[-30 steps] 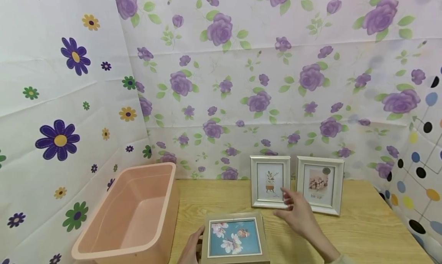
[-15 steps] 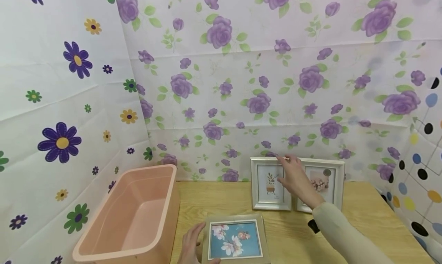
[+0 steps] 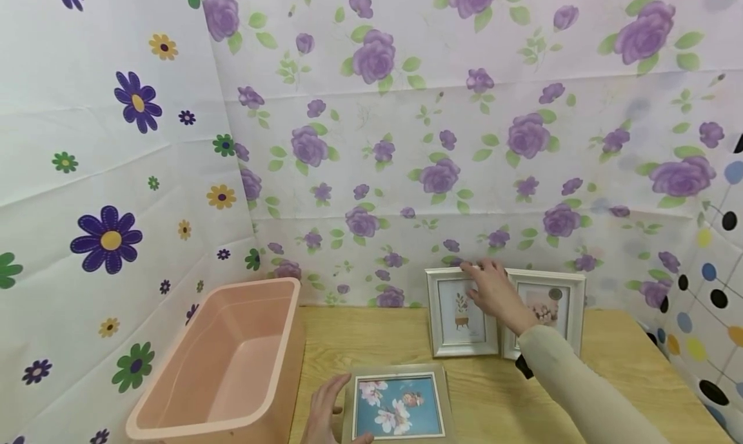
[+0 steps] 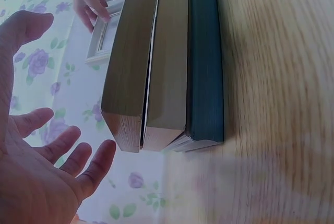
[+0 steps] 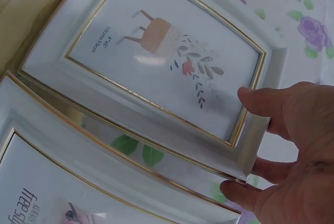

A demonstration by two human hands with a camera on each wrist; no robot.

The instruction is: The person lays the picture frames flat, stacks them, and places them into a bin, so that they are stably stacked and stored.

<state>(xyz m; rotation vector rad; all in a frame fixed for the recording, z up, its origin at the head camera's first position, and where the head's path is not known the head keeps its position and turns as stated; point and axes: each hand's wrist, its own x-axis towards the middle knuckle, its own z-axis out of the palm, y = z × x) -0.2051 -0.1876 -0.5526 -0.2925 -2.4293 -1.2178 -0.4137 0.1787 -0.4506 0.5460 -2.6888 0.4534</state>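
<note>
My right hand [image 3: 498, 294] pinches the upper right corner of a white picture frame [image 3: 463, 348] holding a potted-plant print. In the right wrist view, the thumb [image 5: 261, 101] lies over the frame's front edge and other fingers reach behind it. A second white picture frame [image 3: 576, 315], partly covered by my right arm, leans close beside the first. My left hand [image 3: 325, 410] is beside a stack of thick books [image 4: 167, 62], two tan and one dark teal, its fingers spread and loosely bent around nothing. A blue blossom picture [image 3: 397, 405] with a pale border faces up on top.
A pink plastic tub [image 3: 290, 341] stands at the left of the wooden table [image 3: 360, 331]. Flowered cloth [image 3: 348, 128] hangs behind the table and along the left side. A dotted cloth [image 3: 714, 315] closes off the right.
My right hand has risen from low in front of the two frames to the left frame's top corner and taken hold of it. That frame now tilts slightly. The left hand stays by the books.
</note>
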